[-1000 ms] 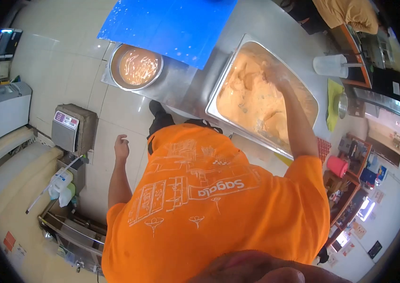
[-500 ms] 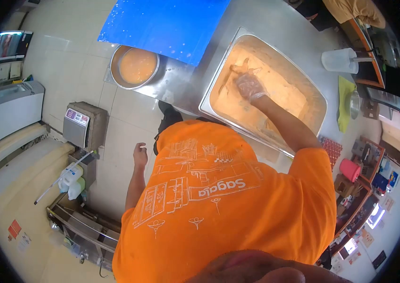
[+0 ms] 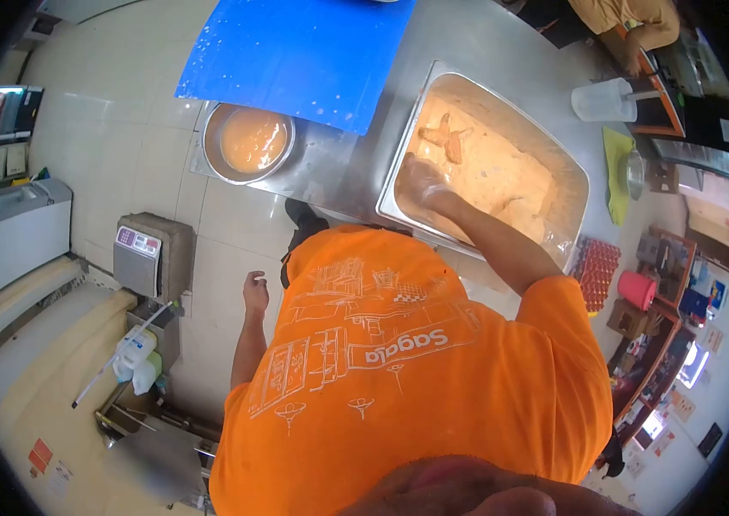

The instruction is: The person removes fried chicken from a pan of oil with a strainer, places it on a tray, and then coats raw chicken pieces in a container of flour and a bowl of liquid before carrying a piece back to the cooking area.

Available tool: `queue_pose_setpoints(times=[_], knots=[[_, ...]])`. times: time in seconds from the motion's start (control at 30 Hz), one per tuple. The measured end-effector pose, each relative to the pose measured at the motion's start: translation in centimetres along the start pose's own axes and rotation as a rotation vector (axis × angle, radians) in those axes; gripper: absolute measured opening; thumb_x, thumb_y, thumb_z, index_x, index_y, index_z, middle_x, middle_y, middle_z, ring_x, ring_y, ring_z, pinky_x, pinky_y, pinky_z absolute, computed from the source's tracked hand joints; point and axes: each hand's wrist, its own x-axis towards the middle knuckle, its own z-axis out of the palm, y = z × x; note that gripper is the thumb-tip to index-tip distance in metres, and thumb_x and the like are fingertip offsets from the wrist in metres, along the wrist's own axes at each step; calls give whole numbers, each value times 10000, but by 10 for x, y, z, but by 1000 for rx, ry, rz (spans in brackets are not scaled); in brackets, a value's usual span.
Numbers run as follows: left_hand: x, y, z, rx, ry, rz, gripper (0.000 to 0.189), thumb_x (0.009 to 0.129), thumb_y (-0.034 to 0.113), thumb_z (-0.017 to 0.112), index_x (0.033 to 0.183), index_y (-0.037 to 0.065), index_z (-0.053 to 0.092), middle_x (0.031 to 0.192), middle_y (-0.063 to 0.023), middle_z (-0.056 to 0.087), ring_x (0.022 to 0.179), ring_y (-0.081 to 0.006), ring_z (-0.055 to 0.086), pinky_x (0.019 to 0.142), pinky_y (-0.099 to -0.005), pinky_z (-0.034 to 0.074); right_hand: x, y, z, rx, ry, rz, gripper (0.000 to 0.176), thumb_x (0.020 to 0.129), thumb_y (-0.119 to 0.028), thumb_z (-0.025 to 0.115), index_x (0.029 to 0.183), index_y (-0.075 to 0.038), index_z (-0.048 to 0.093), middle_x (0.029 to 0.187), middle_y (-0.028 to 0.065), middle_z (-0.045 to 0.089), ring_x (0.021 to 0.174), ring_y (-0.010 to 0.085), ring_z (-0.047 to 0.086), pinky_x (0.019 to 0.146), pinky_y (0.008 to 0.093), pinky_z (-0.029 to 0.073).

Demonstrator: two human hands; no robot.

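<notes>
At the far left we see a white chest [image 3: 3, 224] against the wall, and next to it a scale [image 3: 145, 254] on a stand with two bottles [image 3: 136, 361] below it. Our left hand [image 3: 254, 292] hangs at our side over the tiled floor, near the scale but apart from it, with the fingers loosely curled and nothing in them. Above it, at the near edge of the steel table [image 3: 351, 168], stands a round bowl [image 3: 248, 142] holding orange liquid, just beside the corner of a blue board [image 3: 295, 47] that lies flat across the table. To the right of the bowl sits a deep steel tray [image 3: 572, 176] filled with a pale orange mix [image 3: 502, 176]. Our right hand [image 3: 423, 182] is down in the tray's near left corner, pressed into the mix and coated with it; we cannot tell whether its fingers are spread or closed on anything. A darker orange piece [image 3: 444, 138] lies on the mix farther in, apart from the hand. Past the tray stands a clear jug [image 3: 601, 99], then a green cloth [image 3: 615, 172]. Lower right, off the table, we see a red crate [image 3: 596, 271] and a pink bucket [image 3: 637, 290]. At the top right another person's sleeve [image 3: 631, 17] shows.
</notes>
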Motion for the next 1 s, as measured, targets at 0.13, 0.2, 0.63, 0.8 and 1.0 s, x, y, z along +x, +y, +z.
queue_pose_setpoints(times=[0.13, 0.2, 0.63, 0.8, 1.0], knots=[[15, 9, -21, -37, 30, 38, 262, 838, 56, 515, 1078, 47, 619, 694, -39, 536, 622, -139, 510, 590, -315, 436, 26, 59, 22, 273, -34, -1, 282, 841, -180, 560, 1069, -22, 611, 1005, 251, 646, 859, 358, 649, 735, 443, 506], [16, 19, -33, -82, 29, 13, 263, 839, 50, 508, 1079, 42, 615, 688, -33, 525, 594, -125, 493, 559, -304, 425, -6, 35, -19, 697, -45, 307, 288, 851, -186, 537, 1065, -28, 647, 1019, 243, 645, 832, 331, 643, 717, 423, 502], [43, -39, -37, -39, 15, 111, 286, 833, 2, 464, 1081, 30, 604, 754, -45, 548, 681, -125, 494, 629, -293, 440, 55, 109, 28, -456, 440, -230, 244, 866, -181, 532, 1056, -103, 664, 1004, 117, 644, 963, 277, 623, 832, 410, 516], [6, 25, -40, 28, -47, 164, 270, 839, -15, 455, 1073, 47, 574, 690, -24, 500, 585, -101, 485, 468, -289, 409, 35, 79, 7, 15, 203, -137, 238, 869, -142, 487, 1020, -70, 656, 1031, 125, 636, 994, 294, 615, 833, 420, 511], [-3, 36, -22, 14, -25, 191, 268, 842, 9, 464, 1087, 27, 571, 714, -45, 531, 540, -125, 496, 453, -302, 443, -48, 15, -60, 65, -55, -157, 161, 874, -48, 492, 964, -19, 623, 937, 180, 657, 872, 345, 652, 758, 409, 536]])
